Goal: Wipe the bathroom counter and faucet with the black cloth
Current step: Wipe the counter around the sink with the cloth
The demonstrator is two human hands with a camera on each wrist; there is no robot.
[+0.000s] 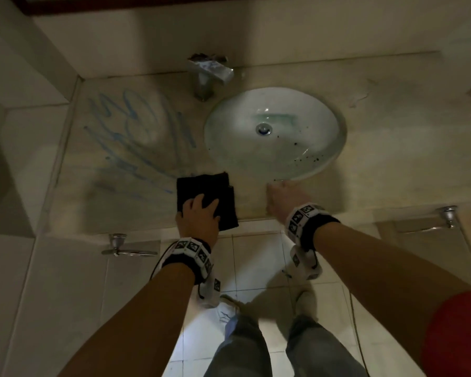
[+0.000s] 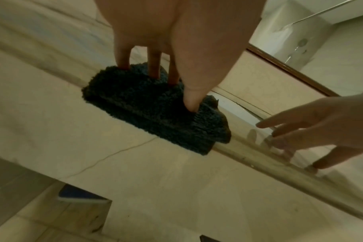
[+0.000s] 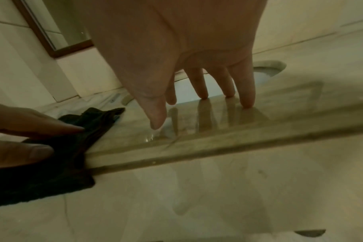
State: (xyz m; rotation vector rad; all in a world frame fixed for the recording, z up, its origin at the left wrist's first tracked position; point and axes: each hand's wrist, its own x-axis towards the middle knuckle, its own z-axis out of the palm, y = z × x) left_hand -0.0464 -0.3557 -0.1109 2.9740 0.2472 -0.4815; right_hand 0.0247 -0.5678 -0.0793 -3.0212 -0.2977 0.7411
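A folded black cloth (image 1: pixel 206 195) (image 2: pixel 147 108) (image 3: pixel 77 140) lies at the front edge of the beige stone counter (image 1: pixel 392 148), left of the sink. My left hand (image 1: pixel 200 213) (image 2: pixel 155 68) presses flat on it with straight, spread fingers. My right hand (image 1: pixel 283 195) (image 3: pixel 205 98) rests its straight fingertips on the bare counter (image 3: pixel 218 131) just in front of the sink rim and holds nothing. Blue smears (image 1: pixel 136 137) streak the counter's left part. The chrome faucet (image 1: pixel 210 74) stands at the back, left of the basin.
The white oval sink (image 1: pixel 275 134) is set in the counter, with dark specks on its right slope. Walls close the counter at left and back. Two chrome knobs (image 1: pixel 119 244) (image 1: pixel 447 214) stick out below the front edge. My legs and shoes stand on the tiled floor (image 1: pixel 256 254).
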